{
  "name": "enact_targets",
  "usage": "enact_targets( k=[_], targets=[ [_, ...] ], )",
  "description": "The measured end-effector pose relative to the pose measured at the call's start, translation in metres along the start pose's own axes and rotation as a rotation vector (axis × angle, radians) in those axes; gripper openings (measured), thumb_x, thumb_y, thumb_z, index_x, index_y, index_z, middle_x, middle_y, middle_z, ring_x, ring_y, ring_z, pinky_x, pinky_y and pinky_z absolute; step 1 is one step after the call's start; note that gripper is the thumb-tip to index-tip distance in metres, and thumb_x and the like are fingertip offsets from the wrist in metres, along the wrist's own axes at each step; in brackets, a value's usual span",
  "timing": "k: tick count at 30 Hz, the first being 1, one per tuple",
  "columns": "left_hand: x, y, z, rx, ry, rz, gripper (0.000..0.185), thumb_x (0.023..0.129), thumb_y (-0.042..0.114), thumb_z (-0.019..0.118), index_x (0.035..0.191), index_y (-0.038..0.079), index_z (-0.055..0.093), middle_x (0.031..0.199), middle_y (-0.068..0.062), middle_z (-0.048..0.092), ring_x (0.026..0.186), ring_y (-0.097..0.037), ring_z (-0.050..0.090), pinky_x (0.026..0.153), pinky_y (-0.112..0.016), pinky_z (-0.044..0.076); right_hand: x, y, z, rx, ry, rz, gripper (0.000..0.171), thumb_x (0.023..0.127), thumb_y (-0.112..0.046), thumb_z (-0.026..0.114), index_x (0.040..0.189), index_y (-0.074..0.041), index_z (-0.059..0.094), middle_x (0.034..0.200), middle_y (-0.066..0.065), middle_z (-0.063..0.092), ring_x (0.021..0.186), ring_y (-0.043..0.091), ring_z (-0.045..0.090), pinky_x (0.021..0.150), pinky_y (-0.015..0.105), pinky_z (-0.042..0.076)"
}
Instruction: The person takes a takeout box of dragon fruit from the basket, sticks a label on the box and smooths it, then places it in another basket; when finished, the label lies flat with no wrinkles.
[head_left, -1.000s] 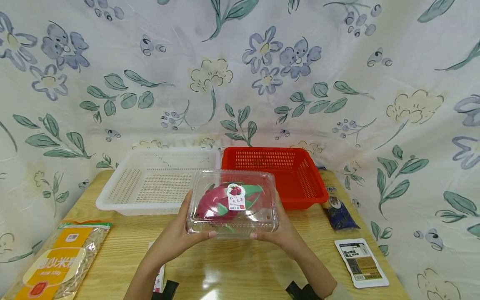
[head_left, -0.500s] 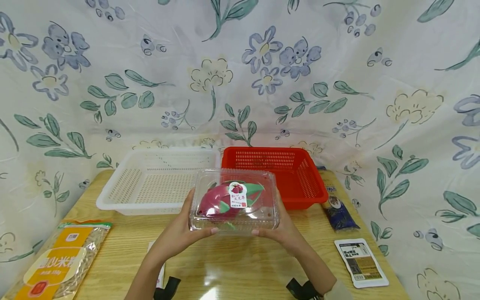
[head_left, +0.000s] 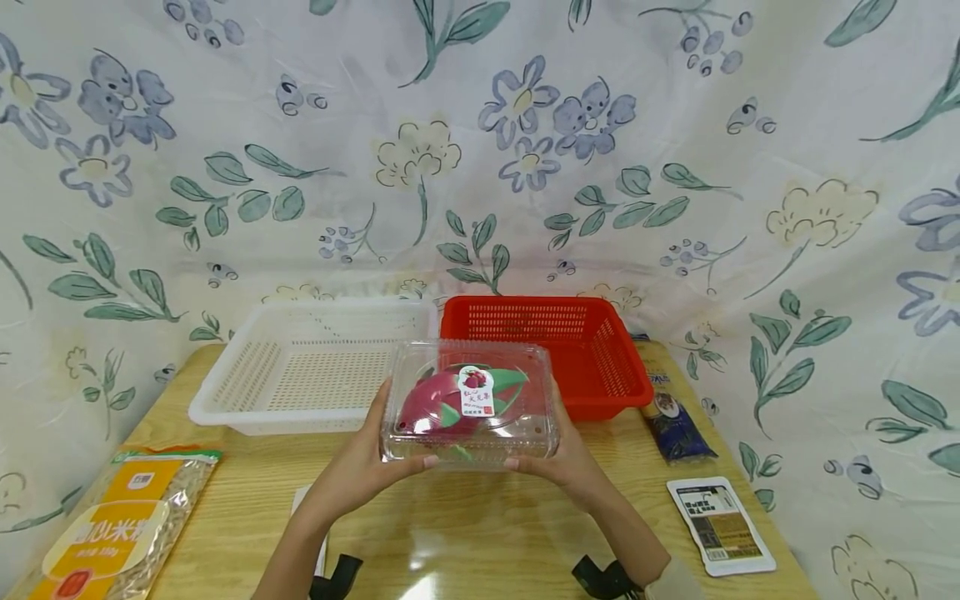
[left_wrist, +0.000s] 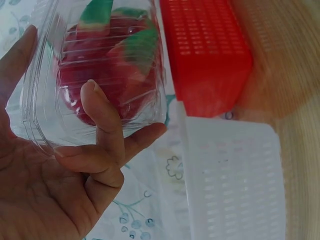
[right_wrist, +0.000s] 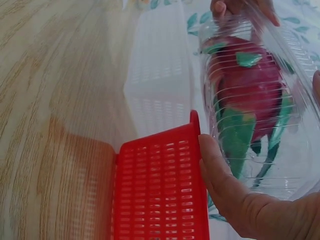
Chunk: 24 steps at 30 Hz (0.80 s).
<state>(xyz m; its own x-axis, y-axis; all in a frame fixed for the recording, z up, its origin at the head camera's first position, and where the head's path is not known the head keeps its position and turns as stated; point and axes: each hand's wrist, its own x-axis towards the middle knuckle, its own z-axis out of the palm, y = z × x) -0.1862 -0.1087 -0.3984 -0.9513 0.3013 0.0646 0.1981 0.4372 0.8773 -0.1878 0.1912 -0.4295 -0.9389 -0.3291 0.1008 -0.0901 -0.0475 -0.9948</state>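
Note:
Between both hands, a clear plastic clamshell box (head_left: 471,442) with a dragon fruit (head_left: 435,404) inside is held above the table. A white label (head_left: 476,392) is stuck on its lid. My left hand (head_left: 360,467) grips the box's left end, thumb along the front edge and curled fingers underneath, as the left wrist view shows. At the right end my right hand (head_left: 573,467) grips it, thumb in front; the right wrist view shows its fingers (right_wrist: 220,170) against the underside. Behind the box stand a white basket (head_left: 232,412) and a red basket (head_left: 600,406).
On the wooden table (head_left: 450,542), an orange bag of rice noodles (head_left: 112,533) lies at the left. A blue packet (head_left: 678,425) and a white-edged pouch (head_left: 720,525) lie at the right. A flat white item (head_left: 321,558) is partly hidden by the left forearm. Floral cloth hangs behind.
Both hands have shifted the box very slightly up and to the right, still gripping its ends. The head view has tilted a little. The baskets and packets have stayed in place.

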Motion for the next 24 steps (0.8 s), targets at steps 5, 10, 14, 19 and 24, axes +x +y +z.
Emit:
enact_targets(
  k=[5,10,14,19,24],
  targets=[
    [0.0007,-0.0008,-0.0003,-0.02,-0.01,0.003,0.119,0.079,0.042,0.082,0.159,0.033,-0.005,0.16,-0.016,0.029,0.139,-0.042,0.04,0.106,-0.067,0.034,0.002,0.0017,-0.0004,0.033,-0.012,-0.039,0.118,0.081,-0.015,0.083,0.157,-0.044,-0.002,0.155,0.018,0.031,0.129,0.037,0.051,0.095,0.043,0.053],
    [0.002,-0.0008,-0.0003,-0.031,-0.008,0.011,0.117,0.08,0.041,0.082,0.159,0.036,-0.004,0.16,-0.015,0.029,0.138,-0.041,0.041,0.105,-0.067,0.035,0.002,0.0013,-0.0015,0.035,-0.016,-0.046,0.116,0.082,-0.016,0.082,0.158,-0.042,-0.002,0.154,0.02,0.033,0.129,0.037,0.051,0.094,0.042,0.053],
    [0.0036,-0.0005,0.0004,-0.009,-0.006,0.002,0.117,0.08,0.043,0.082,0.159,0.036,-0.004,0.158,-0.016,0.034,0.135,-0.041,0.045,0.103,-0.066,0.038,0.0014,-0.0004,-0.003,0.008,0.006,-0.031,0.117,0.082,-0.015,0.082,0.158,-0.041,-0.003,0.15,0.024,0.035,0.125,0.037,0.053,0.092,0.041,0.055],
    [0.0058,0.0005,0.0011,0.033,-0.007,0.003,0.116,0.081,0.044,0.081,0.159,0.033,-0.003,0.157,-0.02,0.035,0.134,-0.045,0.045,0.099,-0.067,0.041,0.0035,0.0006,-0.0056,0.002,0.018,-0.028,0.117,0.082,-0.014,0.082,0.158,-0.041,-0.003,0.152,0.023,0.034,0.126,0.036,0.052,0.092,0.039,0.055],
    [0.0071,0.0021,0.0017,0.061,0.003,-0.014,0.116,0.08,0.046,0.08,0.16,0.033,-0.003,0.156,-0.021,0.036,0.134,-0.046,0.045,0.099,-0.068,0.041,0.0054,0.0035,-0.0085,-0.007,0.017,-0.06,0.118,0.08,-0.016,0.083,0.159,-0.039,-0.001,0.156,0.02,0.031,0.128,0.036,0.051,0.094,0.037,0.053]
  ],
)
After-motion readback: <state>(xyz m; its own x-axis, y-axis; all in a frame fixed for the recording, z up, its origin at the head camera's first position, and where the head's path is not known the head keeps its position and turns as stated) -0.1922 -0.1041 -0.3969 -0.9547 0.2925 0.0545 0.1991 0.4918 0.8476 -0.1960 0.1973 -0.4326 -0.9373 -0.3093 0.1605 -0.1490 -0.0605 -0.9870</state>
